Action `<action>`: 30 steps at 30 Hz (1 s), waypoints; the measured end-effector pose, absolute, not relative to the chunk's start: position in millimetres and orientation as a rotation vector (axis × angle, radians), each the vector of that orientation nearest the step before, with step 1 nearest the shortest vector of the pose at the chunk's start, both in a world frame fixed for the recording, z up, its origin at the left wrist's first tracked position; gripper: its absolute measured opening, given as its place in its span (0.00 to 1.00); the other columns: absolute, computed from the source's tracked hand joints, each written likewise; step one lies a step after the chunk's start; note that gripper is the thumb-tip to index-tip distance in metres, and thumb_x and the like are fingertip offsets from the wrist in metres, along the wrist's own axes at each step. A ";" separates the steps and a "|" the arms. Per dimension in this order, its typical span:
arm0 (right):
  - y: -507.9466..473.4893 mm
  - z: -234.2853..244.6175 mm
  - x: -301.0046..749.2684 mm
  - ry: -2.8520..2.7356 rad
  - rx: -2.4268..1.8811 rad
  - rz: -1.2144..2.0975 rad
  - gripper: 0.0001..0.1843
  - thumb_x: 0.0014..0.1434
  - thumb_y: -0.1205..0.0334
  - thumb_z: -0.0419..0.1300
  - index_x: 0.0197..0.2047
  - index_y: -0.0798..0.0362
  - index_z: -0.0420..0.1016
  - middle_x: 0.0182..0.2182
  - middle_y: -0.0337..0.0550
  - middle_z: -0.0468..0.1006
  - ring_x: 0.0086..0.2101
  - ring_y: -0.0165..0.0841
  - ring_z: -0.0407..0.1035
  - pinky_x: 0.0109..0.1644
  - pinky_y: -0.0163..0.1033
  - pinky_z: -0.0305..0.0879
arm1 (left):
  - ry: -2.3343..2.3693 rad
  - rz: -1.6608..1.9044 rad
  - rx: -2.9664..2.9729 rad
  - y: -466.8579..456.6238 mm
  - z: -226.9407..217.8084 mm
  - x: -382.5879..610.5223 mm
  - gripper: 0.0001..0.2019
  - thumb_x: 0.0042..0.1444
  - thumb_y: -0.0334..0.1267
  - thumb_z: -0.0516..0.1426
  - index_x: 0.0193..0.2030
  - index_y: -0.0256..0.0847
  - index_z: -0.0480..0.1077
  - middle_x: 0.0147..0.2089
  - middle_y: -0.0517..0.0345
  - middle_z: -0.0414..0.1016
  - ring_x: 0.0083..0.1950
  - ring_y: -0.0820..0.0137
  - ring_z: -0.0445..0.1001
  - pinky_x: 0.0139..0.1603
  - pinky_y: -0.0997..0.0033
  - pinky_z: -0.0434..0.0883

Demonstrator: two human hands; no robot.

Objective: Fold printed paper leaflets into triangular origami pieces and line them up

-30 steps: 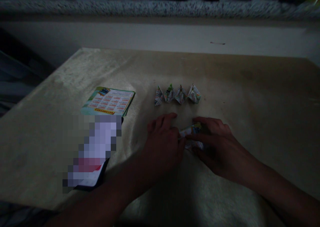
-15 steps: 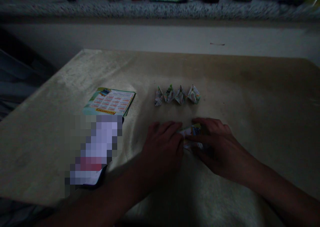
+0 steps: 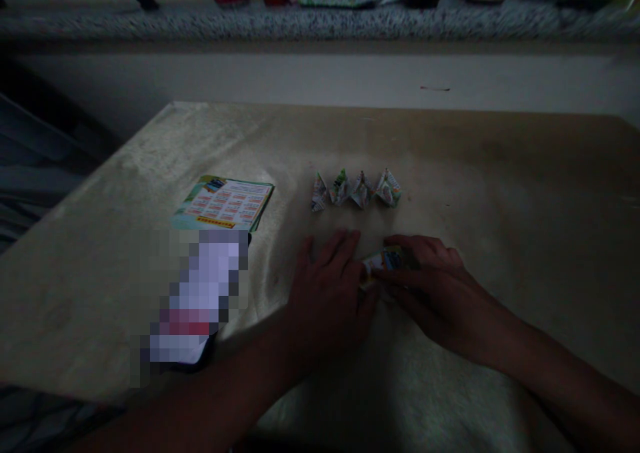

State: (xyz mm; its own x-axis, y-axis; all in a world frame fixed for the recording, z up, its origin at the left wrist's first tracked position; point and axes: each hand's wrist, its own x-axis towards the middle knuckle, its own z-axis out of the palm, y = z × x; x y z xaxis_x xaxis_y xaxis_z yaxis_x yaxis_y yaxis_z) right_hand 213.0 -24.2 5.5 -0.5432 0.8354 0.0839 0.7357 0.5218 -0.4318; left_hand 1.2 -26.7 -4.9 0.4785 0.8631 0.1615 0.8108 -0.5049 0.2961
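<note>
A small folded piece of printed paper [image 3: 377, 263] lies low over the table between my two hands. My right hand [image 3: 435, 283] is closed on its right part, fingers above and thumb below. My left hand [image 3: 327, 290] holds the paper's left end at its index finger and thumb. The other left fingers stretch forward over the table, spread apart. Part of the paper is hidden beneath the fingers. Beyond my hands stands a row of several small folded paper shapes [image 3: 361, 190] with pointed tips.
Left of my hands lies a stack of printed calendar cards [image 3: 227, 203]. A phone [image 3: 205, 293] with a blurred-out screen sits just nearer to me. Behind the table [image 3: 490, 173], a speckled stone ledge [image 3: 320, 23] carries a bottle, a patterned packet and other items.
My left hand has shifted slightly forward and its fingers have spread, showing more of the paper's left end. My right hand has stayed nearly in place. The view has shifted a little.
</note>
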 end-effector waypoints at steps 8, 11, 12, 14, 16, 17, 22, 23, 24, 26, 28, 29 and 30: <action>-24.3 5.5 214.7 -2.492 -1.325 0.550 0.21 0.66 0.64 0.58 0.60 0.39 0.78 0.63 0.51 0.68 0.61 0.52 0.62 0.58 0.61 0.65 | 1.474 0.384 2.555 -23.2 -6.3 5.3 0.22 0.65 0.54 0.55 0.48 0.35 0.75 0.74 0.32 0.59 0.75 0.43 0.55 0.68 0.24 0.52; -22.9 1.7 216.8 -2.491 -1.317 0.536 0.20 0.67 0.63 0.58 0.59 0.41 0.79 0.65 0.52 0.66 0.62 0.52 0.61 0.59 0.62 0.64 | 1.472 0.384 2.551 -21.1 -7.2 6.3 0.25 0.63 0.58 0.56 0.48 0.35 0.75 0.73 0.31 0.59 0.75 0.42 0.55 0.67 0.22 0.51; -22.6 0.3 217.6 -2.491 -1.307 0.524 0.19 0.67 0.63 0.58 0.59 0.41 0.80 0.66 0.53 0.65 0.63 0.52 0.60 0.59 0.62 0.64 | 1.472 0.388 2.546 -20.7 -7.0 6.1 0.25 0.63 0.58 0.56 0.48 0.35 0.75 0.74 0.31 0.59 0.75 0.43 0.55 0.67 0.22 0.50; -22.4 -1.9 219.0 -2.482 -1.287 0.499 0.18 0.67 0.63 0.59 0.57 0.42 0.81 0.67 0.54 0.63 0.64 0.52 0.59 0.60 0.62 0.64 | 1.458 0.379 2.528 -20.8 -5.7 4.7 0.23 0.63 0.57 0.56 0.47 0.36 0.75 0.74 0.32 0.59 0.76 0.44 0.54 0.69 0.23 0.49; -22.6 -3.0 219.2 -2.468 -1.285 0.482 0.17 0.67 0.62 0.60 0.56 0.42 0.82 0.67 0.55 0.63 0.64 0.52 0.60 0.61 0.62 0.64 | 1.446 0.371 2.499 -21.7 -3.5 2.5 0.19 0.63 0.53 0.57 0.44 0.38 0.75 0.75 0.35 0.58 0.77 0.47 0.53 0.70 0.26 0.48; -22.8 -3.2 218.8 -2.458 -1.289 0.475 0.16 0.66 0.61 0.61 0.56 0.42 0.82 0.67 0.54 0.64 0.64 0.52 0.60 0.61 0.62 0.64 | 1.444 0.372 2.484 -22.2 -2.2 1.3 0.16 0.63 0.51 0.58 0.43 0.39 0.75 0.75 0.37 0.58 0.77 0.48 0.53 0.71 0.27 0.47; -23.2 -2.1 214.9 -2.406 -1.343 0.479 0.16 0.61 0.60 0.67 0.52 0.41 0.83 0.66 0.52 0.66 0.63 0.52 0.62 0.61 0.62 0.64 | 1.436 0.368 2.384 -17.7 3.7 -7.0 0.07 0.60 0.41 0.61 0.41 0.41 0.78 0.76 0.42 0.56 0.78 0.49 0.50 0.73 0.32 0.46; -23.1 -2.0 214.4 -2.402 -1.351 0.483 0.15 0.60 0.60 0.68 0.51 0.41 0.84 0.66 0.51 0.66 0.63 0.52 0.62 0.61 0.61 0.64 | 1.433 0.351 2.352 -15.0 5.0 -9.4 0.06 0.59 0.39 0.61 0.41 0.42 0.79 0.77 0.43 0.55 0.78 0.49 0.50 0.72 0.32 0.46; -22.9 -1.9 214.0 -2.398 -1.356 0.483 0.15 0.60 0.61 0.68 0.51 0.41 0.84 0.66 0.51 0.66 0.63 0.52 0.63 0.61 0.61 0.64 | 1.433 0.320 2.306 -12.0 6.4 -12.1 0.05 0.58 0.37 0.62 0.39 0.43 0.80 0.77 0.44 0.55 0.78 0.49 0.51 0.72 0.32 0.47; -22.5 -1.9 213.4 -2.393 -1.361 0.481 0.16 0.59 0.61 0.68 0.51 0.40 0.84 0.66 0.49 0.67 0.62 0.52 0.63 0.60 0.61 0.65 | 1.425 0.281 2.255 -5.6 9.4 -17.8 0.06 0.55 0.34 0.63 0.38 0.45 0.81 0.77 0.46 0.54 0.78 0.47 0.50 0.71 0.31 0.48; -22.2 -1.6 213.1 -2.389 -1.365 0.475 0.17 0.59 0.62 0.69 0.51 0.39 0.84 0.65 0.49 0.68 0.62 0.52 0.64 0.60 0.61 0.65 | 1.420 0.261 2.223 -0.2 12.4 -22.6 0.07 0.53 0.32 0.65 0.38 0.46 0.82 0.77 0.48 0.56 0.78 0.45 0.50 0.71 0.32 0.49; -22.0 -1.3 212.9 -2.391 -1.368 0.475 0.17 0.59 0.62 0.69 0.51 0.40 0.84 0.65 0.49 0.68 0.62 0.52 0.64 0.60 0.61 0.65 | 1.423 0.256 2.217 1.9 13.8 -24.3 0.07 0.52 0.31 0.65 0.37 0.47 0.83 0.77 0.48 0.56 0.77 0.45 0.50 0.72 0.33 0.49; -21.9 -1.1 212.8 -2.393 -1.371 0.475 0.16 0.59 0.63 0.69 0.51 0.39 0.84 0.65 0.50 0.69 0.62 0.52 0.64 0.60 0.61 0.65 | 1.428 0.246 2.211 3.5 15.1 -25.4 0.08 0.51 0.31 0.66 0.37 0.47 0.83 0.77 0.48 0.56 0.77 0.44 0.50 0.72 0.34 0.50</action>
